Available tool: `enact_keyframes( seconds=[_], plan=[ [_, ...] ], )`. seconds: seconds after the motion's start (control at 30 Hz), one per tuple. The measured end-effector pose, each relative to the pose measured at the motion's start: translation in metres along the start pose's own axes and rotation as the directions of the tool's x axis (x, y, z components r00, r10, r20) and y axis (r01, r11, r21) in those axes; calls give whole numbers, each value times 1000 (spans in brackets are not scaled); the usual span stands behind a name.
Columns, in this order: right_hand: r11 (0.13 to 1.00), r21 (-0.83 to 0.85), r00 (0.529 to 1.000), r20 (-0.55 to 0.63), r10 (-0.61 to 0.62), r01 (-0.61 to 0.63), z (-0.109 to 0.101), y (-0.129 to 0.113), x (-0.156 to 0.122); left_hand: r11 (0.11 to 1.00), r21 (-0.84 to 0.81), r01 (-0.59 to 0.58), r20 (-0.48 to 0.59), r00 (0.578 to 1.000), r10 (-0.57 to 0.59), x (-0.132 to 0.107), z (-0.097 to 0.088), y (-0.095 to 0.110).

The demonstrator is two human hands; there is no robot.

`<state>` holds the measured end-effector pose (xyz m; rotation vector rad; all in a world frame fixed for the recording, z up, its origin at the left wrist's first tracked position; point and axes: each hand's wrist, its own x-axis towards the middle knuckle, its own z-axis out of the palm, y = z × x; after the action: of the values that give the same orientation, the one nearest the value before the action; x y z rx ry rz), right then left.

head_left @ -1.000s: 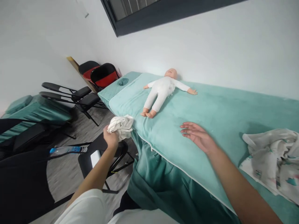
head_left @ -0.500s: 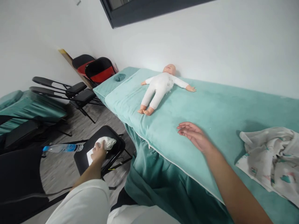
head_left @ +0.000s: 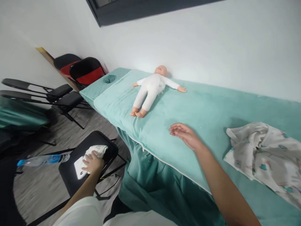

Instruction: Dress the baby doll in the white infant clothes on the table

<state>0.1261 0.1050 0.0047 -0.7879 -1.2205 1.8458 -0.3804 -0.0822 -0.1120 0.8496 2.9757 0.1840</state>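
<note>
My left hand (head_left: 94, 163) rests over a bunched white cloth (head_left: 100, 150) on the seat of a black folding chair (head_left: 82, 145), its fingers spread. Partly beneath the hand lies a white phone (head_left: 79, 168), its camera spot showing. A clear water bottle (head_left: 41, 160) with a blue cap and label lies beside them, its base at the seat. My right hand (head_left: 184, 135) is held over the teal bed with loosely stretched fingers and nothing in it. Farther back a baby doll (head_left: 150, 86) in a white body suit lies face up, arms out.
A printed white baby garment (head_left: 263, 157) lies crumpled on the right part of the teal massage bed (head_left: 207, 103). The bed's face hole (head_left: 109, 78) is at the far end. More folding chairs (head_left: 87, 72) stand at the back left. Dark green drapery (head_left: 160, 185) hangs along the near side.
My left fingers have spread out over the cloth, and more of the phone shows. The whole view has shifted, so things appear farther left. My right hand keeps its pose.
</note>
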Motion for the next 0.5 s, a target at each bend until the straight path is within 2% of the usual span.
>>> enact_keyframes(
  seconds=[0.03,0.07,0.1,0.13,0.17,0.2,0.23,0.27,0.33,0.4,0.43,0.47,0.5],
  plan=[
    [1000,3,1000,-1,-7,7,0,1,1,998,-48,27,-66,997,-30,-1,0,10],
    [1000,2,1000,-7,-15,15,-1,2,1,994,-106,-34,-106,994,23,-5,0,21],
    [1000,-10,1000,-14,-27,27,0,3,0,976,-164,-146,-137,983,124,-12,0,33],
    [999,-35,999,-24,-42,41,1,4,-3,932,-217,-289,-158,953,258,-23,-1,44],
    [996,-69,998,-33,-57,54,3,4,-8,854,-264,-449,-173,893,416,-38,-3,54],
    [992,-110,997,-39,-71,66,6,5,-16,750,-297,-590,-167,806,568,-56,-6,62],
    [985,-154,996,-41,-82,75,10,6,-27,629,-319,-709,-148,693,706,-76,-11,68],
    [978,-193,996,-39,-82,73,16,8,-42,495,-326,-806,-119,554,824,-98,-17,73],
    [969,-243,999,-6,-43,40,28,16,-81,204,-328,-922,-6,218,976,-138,-31,77],
    [960,-265,988,100,121,-91,40,33,-128,57,-329,-943,52,42,998,-169,-46,76],
    [938,-304,965,146,216,-164,46,46,-153,-2,-327,-945,71,-26,997,-180,-51,73],
    [888,-402,944,139,301,-224,51,61,-177,-32,-324,-946,87,-63,994,-186,-56,69],
    [809,-520,927,83,366,-274,57,78,-198,-46,-332,-942,109,-87,990,-190,-58,64]
  ],
)
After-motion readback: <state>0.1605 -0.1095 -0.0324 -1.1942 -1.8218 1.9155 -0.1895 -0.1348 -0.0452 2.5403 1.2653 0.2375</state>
